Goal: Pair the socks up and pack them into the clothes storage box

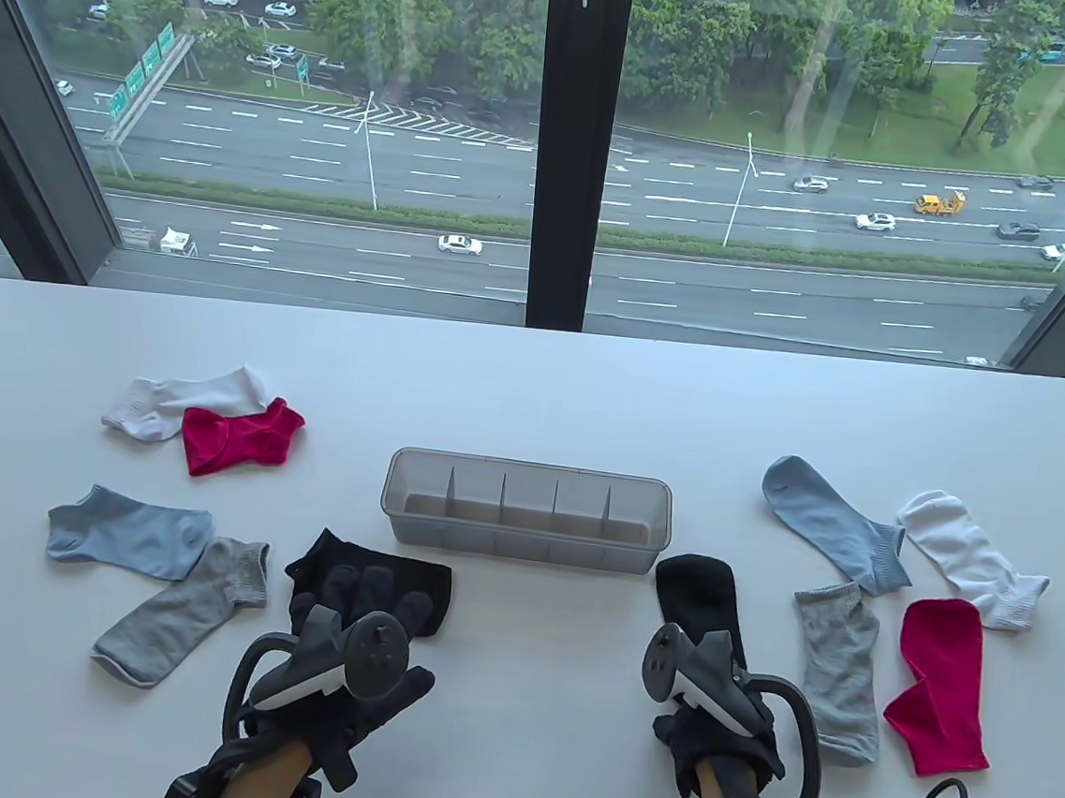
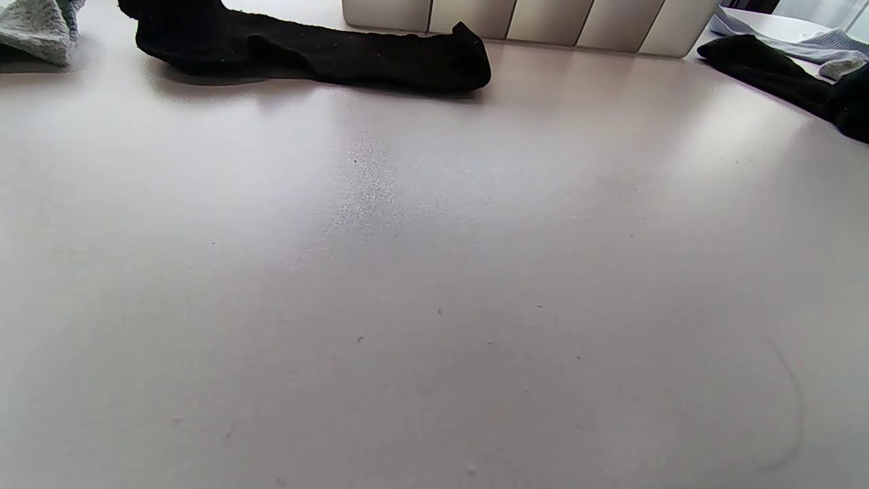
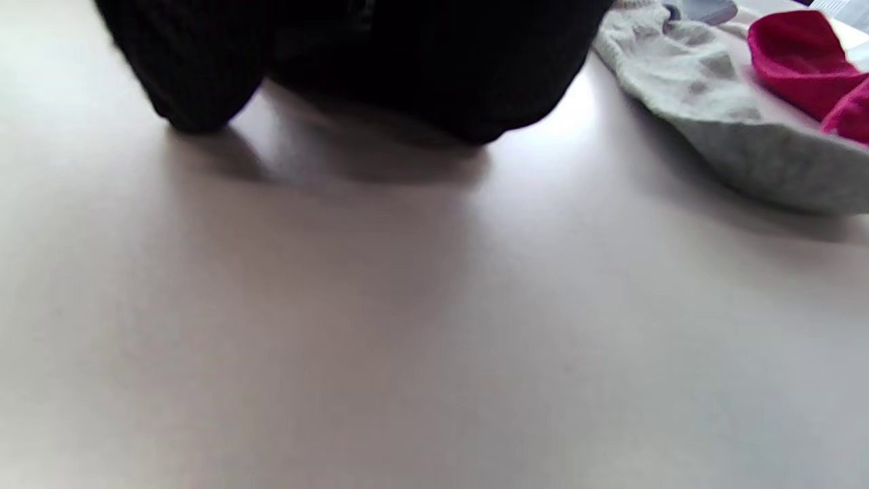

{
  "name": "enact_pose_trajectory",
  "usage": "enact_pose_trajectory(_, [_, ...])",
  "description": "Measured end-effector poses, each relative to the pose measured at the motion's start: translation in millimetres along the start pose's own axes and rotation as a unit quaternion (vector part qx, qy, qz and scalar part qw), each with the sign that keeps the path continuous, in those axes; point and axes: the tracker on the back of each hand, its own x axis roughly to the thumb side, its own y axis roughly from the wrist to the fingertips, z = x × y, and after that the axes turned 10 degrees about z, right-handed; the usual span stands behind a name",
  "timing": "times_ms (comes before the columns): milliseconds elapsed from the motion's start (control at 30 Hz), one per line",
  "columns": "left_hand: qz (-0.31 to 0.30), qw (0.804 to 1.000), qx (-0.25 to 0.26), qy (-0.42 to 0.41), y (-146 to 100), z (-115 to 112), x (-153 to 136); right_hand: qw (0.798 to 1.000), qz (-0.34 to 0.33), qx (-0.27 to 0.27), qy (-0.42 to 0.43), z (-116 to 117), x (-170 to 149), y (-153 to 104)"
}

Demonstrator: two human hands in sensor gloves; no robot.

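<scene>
Black sock (image 1: 402, 584) under flat left hand (image 1: 351, 626), right hand (image 1: 710, 708) grip unclear, bare table (image 1: 522, 699) between

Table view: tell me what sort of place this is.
Probably an upper-floor room in a city building, set up for recording. The white table stands against a big window looking down on a multi-lane road with cars. Both gloved hands carry trackers.
</scene>
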Motion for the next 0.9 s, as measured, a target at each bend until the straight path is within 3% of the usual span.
enact_pose_trajectory(133, [-0.014,1.0,0.006,-0.001,-2.5,0.8,3.8,0.999,-0.025,0.001,0.042,-2.9,2.2,-1.5])
enact_pose_trajectory(200, [-0.037,0.999,0.008,-0.006,-4.7,2.6,8.1,0.987,-0.092,0.023,0.126,-14.0,4.9,-10.7])
enact_pose_trajectory(300, [-0.083,0.996,0.029,-0.032,-8.3,6.5,18.0,0.951,-0.217,0.028,0.216,-36.4,18.4,-32.2])
enact_pose_trajectory(467, [-0.186,0.979,0.038,-0.078,-20.5,9.2,42.7,0.903,-0.355,-0.001,0.241,-59.4,53.2,-74.0])
enact_pose_trajectory(533, [-0.193,0.977,0.054,-0.071,-23.8,9.9,50.4,0.891,-0.378,-0.013,0.252,-61.5,62.3,-84.9])
enact_pose_trajectory(600, [-0.162,0.973,0.126,-0.102,-24.5,13.5,51.9,0.886,-0.377,-0.048,0.267,-61.9,65.8,-89.6])
enact_pose_trajectory(733, [-0.109,0.966,0.16,-0.173,-20.6,15.4,37.5,0.889,-0.309,-0.136,0.311,-57.1,52.3,-81.9])
enact_pose_trajectory(833, [-0.095,0.957,0.182,-0.205,-19.9,16.0,26.3,0.876,-0.352,-0.075,0.322,-46.3,50.2,-75.1])
enact_pose_trajectory(900, [-0.11,0.953,0.19,-0.21,-20.2,16.5,23.8,0.884,-0.359,-0.051,0.296,-42.7,56.9,-74.4])
